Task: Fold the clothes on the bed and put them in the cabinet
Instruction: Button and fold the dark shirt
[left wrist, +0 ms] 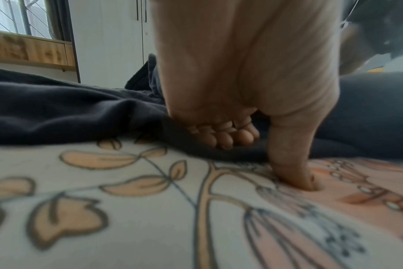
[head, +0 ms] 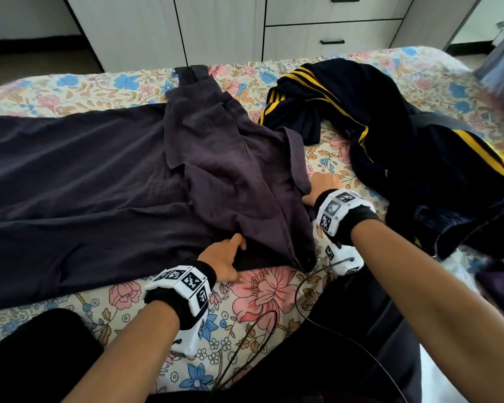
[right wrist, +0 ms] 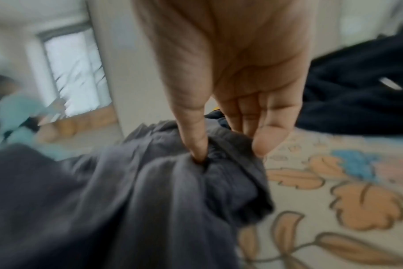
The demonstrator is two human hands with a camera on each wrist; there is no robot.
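Dark purple trousers point(head: 105, 181) lie spread across the floral bed point(head: 245, 301), one leg flat to the left and the second leg folded over it toward the middle, its cuff reaching the far edge of the bed. At the near hem sits the left hand point(head: 226, 261): the left wrist view shows its four fingers point(left wrist: 223, 138) curled over the edge of the dark cloth point(left wrist: 58, 112) while the thumb presses straight down into the sheet point(left wrist: 150, 209) beside it. Just right of the folded leg is the right hand point(head: 322, 186); from the right wrist view its thumb is dug into a bunched fold of the grey-purple fabric point(right wrist: 150, 191) with the fingers point(right wrist: 265, 140) closing on the other side, pinching it. Further right, one navy garment with yellow stripes point(head: 390, 126) lies in a crumpled heap, apart from the trousers. Behind the bed stands one white cabinet point(head: 245, 24) with two drawer handles visible. Two marker-covered bands wrap the wrists, one each.
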